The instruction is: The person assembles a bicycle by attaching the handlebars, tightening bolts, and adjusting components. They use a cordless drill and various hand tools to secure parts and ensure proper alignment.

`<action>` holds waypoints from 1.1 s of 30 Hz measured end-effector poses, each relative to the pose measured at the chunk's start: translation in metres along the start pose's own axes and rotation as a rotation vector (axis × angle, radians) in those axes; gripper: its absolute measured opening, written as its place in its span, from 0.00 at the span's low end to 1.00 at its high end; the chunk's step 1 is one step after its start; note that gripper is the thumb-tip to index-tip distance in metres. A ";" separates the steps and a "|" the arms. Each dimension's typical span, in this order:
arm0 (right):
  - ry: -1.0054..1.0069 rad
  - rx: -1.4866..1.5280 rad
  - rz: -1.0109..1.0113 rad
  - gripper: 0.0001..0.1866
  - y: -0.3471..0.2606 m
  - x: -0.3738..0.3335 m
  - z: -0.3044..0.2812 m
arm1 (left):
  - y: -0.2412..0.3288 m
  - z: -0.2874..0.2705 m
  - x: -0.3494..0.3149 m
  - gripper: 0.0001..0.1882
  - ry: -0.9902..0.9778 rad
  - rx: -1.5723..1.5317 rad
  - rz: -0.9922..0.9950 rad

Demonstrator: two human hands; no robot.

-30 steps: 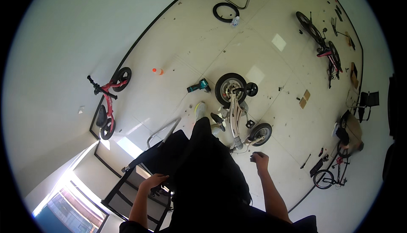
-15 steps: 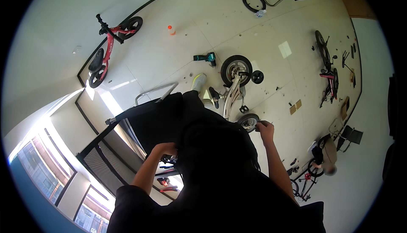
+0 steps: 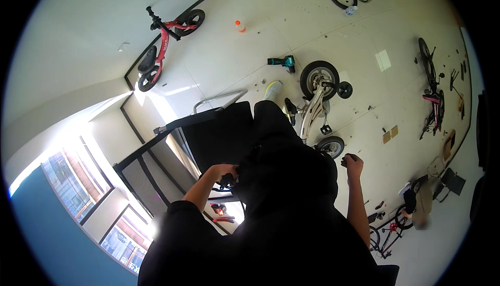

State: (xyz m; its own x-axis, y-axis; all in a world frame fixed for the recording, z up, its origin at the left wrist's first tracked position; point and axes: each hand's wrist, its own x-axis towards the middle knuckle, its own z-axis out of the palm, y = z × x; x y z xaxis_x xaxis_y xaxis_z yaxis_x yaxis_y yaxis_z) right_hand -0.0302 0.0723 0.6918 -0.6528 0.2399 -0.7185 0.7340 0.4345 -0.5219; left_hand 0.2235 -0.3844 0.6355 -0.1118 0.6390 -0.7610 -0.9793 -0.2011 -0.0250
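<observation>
I am seated on a black chair (image 3: 208, 140), and my left hand (image 3: 224, 171) is down at its left side, by my hip. Its fingers curl at a dark object (image 3: 227, 183) with cable-like parts, mostly hidden by my hand and clothes. In front of me a small cream bike frame (image 3: 312, 110) lies on its side on the floor. It has a large wheel (image 3: 319, 80) at the far end and a small wheel (image 3: 332, 147) at the near end. Just right of the small wheel, and apart from it, my right hand (image 3: 352, 163) hovers with curled fingers; whatever they pinch is too small to tell.
A teal cordless drill (image 3: 282, 63) and an orange-capped bottle (image 3: 240, 26) are ahead. A red balance bike (image 3: 162, 49) leans at the left wall. Another bike (image 3: 431, 85) and loose parts lie at right. Lower right, a person (image 3: 423, 205) sits by a bike (image 3: 389, 230).
The whole view has shifted, so the scene sits farther right. My right hand has come away from the small wheel's edge. More of the dark object shows under my left hand.
</observation>
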 end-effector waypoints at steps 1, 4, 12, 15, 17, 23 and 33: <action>0.003 0.018 0.008 0.12 0.010 0.001 -0.001 | 0.009 0.015 -0.024 0.08 0.102 -0.138 -0.055; 0.004 0.075 0.026 0.12 0.028 -0.004 0.002 | -0.017 -0.015 -0.049 0.14 -0.108 1.115 0.804; 0.082 0.184 0.172 0.12 0.090 -0.019 0.002 | 0.055 0.012 -0.130 0.19 -0.090 1.375 0.739; 0.127 0.221 0.167 0.10 0.105 -0.021 0.003 | 0.082 0.022 -0.170 0.18 -0.086 1.493 0.629; 0.147 0.273 0.165 0.10 0.110 -0.019 0.005 | 0.098 0.026 -0.198 0.15 -0.037 1.496 0.563; 0.276 0.488 0.244 0.10 0.131 0.025 0.042 | 0.170 0.017 -0.241 0.19 0.035 1.378 0.458; 0.461 0.672 0.445 0.11 0.125 -0.015 0.158 | 0.466 0.016 -0.163 0.30 0.318 0.475 -0.411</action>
State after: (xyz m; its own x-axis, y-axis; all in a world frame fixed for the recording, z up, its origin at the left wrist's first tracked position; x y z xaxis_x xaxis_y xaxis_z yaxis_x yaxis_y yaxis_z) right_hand 0.1015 -0.0144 0.5645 -0.1895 0.6477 -0.7380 0.7950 -0.3399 -0.5024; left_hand -0.2173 -0.5706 0.7581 0.2672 0.3313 -0.9049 -0.9075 0.4022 -0.1208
